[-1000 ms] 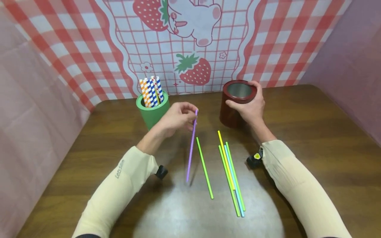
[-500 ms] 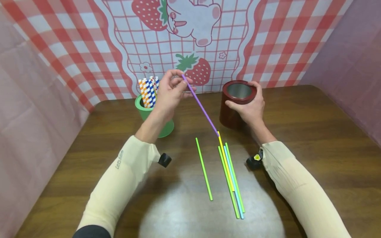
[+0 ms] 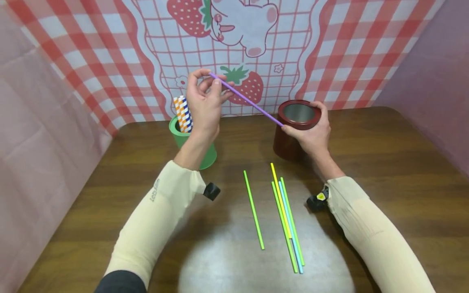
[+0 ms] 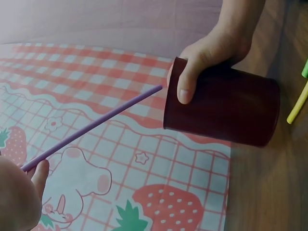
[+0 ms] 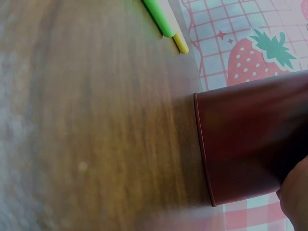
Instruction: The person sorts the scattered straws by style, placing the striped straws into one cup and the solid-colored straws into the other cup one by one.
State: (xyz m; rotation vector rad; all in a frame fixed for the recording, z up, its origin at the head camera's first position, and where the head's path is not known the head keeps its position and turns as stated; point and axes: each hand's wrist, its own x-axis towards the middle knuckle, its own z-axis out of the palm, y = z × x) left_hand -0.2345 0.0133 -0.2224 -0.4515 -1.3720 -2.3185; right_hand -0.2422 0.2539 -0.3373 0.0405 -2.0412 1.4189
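My left hand (image 3: 205,103) pinches a purple straw (image 3: 253,103) by its upper end, raised above the table. The straw slants down to the right, its lower end close to the rim of a dark red can (image 3: 287,142). With thumb and fingers round the can's upper part, my right hand (image 3: 315,132) grips it as it stands upright on the table. In the left wrist view the straw's tip (image 4: 159,87) lies just outside the can's mouth. The right wrist view shows the can's side (image 5: 245,139) and part of my thumb.
A green can (image 3: 208,158) holding striped paper straws (image 3: 183,114) stands behind my left forearm. On the wooden table (image 3: 110,195) lie a single green straw (image 3: 253,209) and, right of it, a group of green, yellow (image 3: 280,199) and blue straws. A strawberry-print cloth (image 3: 286,49) hangs behind.
My left hand has risen up and to the left with the purple straw. The straw's lower end has swung from over the table toward the red can's rim. My right hand stays on the can.
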